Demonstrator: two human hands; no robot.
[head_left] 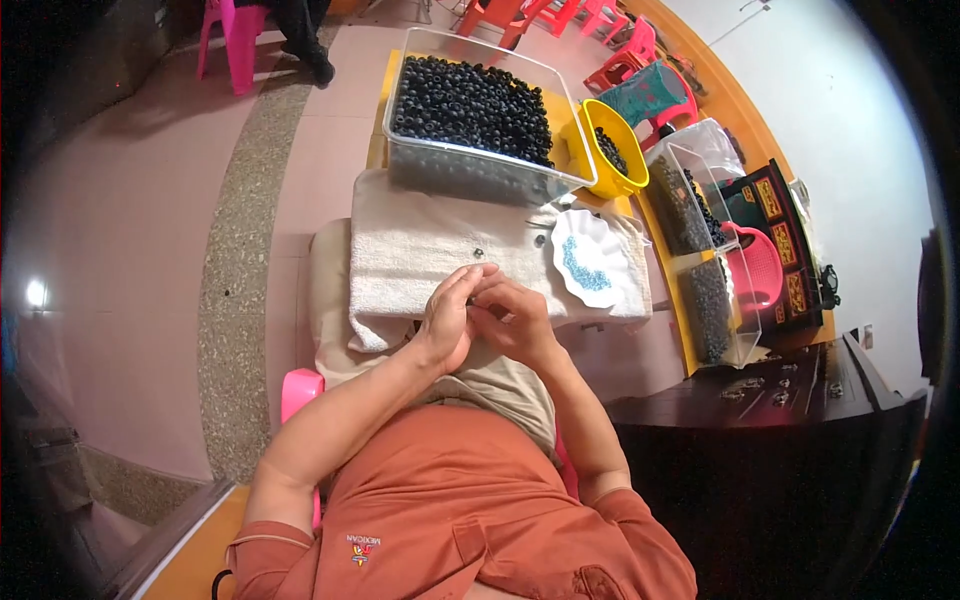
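My left hand (448, 322) and my right hand (514, 316) meet above my lap, at the near edge of a white towel (400, 250). Their fingers are bent together around a small dark piece, mostly hidden between them, so its kind does not show. Just beyond the fingertips, a small dark ring-shaped part (479, 253) lies on the towel. Another dark part (540, 240) rests farther right, beside a white scalloped dish (607, 240). Inside that dish is a spread of tiny light-blue pieces (582, 268).
Past the towel stands a clear bin (490, 178) full of black ring-shaped parts (470, 105). A yellow basket (632, 182) with similar parts adjoins it. Clear boxes (725, 310) of dark parts stand at the right, near a pink chair (757, 265). A person's leg (300, 40) shows at the far left.
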